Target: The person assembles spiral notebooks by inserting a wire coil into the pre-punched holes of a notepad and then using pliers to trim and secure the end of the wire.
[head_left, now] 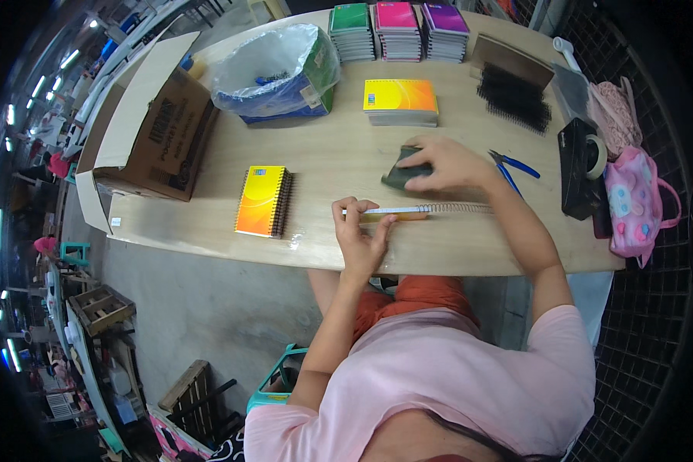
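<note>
My left hand (358, 237) grips a small notebook (399, 216) on edge near the front of the table, fingers and thumb on either side. A thin spiral wire (463, 207) runs along its upper edge and sticks out far to the right. Beyond it, my right hand (448, 163) is closed around a dark green block-like object (399, 177), blurred, whose kind I cannot make out. Blue-handled pliers (517, 165) lie open right of that hand. Farther back sits a stack of yellow-orange pads (400, 96). A pile of yellow-orange spiral notebooks (260, 202) lies to the left.
A cardboard box (158, 127) and a plastic-lined bin (289, 85) stand at the left. Green, pink and purple notebook stacks (398, 31) line the back. Black wire coils (514, 98), a tape dispenser (577, 169) and a pink pouch (634, 204) occupy the right side.
</note>
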{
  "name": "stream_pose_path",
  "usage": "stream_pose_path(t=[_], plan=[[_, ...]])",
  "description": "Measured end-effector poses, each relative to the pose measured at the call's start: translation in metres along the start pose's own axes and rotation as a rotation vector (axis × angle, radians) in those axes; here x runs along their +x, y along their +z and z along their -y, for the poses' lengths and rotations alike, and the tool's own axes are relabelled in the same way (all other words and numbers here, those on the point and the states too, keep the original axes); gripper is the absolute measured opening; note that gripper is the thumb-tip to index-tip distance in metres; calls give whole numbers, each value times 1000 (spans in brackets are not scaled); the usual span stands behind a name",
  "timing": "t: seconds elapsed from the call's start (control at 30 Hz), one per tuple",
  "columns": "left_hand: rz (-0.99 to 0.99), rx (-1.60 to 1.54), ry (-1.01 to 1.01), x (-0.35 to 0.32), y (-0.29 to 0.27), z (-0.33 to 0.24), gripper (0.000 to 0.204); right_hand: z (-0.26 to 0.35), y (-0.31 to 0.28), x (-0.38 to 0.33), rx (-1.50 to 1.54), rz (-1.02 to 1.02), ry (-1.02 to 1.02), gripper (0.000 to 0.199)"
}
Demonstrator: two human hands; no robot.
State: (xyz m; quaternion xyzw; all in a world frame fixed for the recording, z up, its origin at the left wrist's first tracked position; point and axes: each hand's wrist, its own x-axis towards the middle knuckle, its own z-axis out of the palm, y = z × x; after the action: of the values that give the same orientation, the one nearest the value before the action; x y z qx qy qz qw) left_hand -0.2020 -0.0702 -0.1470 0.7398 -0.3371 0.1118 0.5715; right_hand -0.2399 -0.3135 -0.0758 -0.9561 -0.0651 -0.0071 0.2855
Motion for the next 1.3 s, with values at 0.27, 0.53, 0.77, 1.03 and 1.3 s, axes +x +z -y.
stream_pose_path(t=[0.27,0.53,0.77,1.03,1.3], plan=[[63,-63,4,7,-1,4,43,-11,-14,-24,580,217,186,47],[91,-111,-43,9,1,3,44,-16,-12,-22,560,133,109,33],[125,-100,-55,7,-1,2,43,-6,-7,-16,436,144,13,40],[55,-464,-173,2,-2,19,38,9,-5,-4,482,67,-24,41],[131,-821,-377,6,-23,36,41,16,-3,5,640,154,-88,40]])
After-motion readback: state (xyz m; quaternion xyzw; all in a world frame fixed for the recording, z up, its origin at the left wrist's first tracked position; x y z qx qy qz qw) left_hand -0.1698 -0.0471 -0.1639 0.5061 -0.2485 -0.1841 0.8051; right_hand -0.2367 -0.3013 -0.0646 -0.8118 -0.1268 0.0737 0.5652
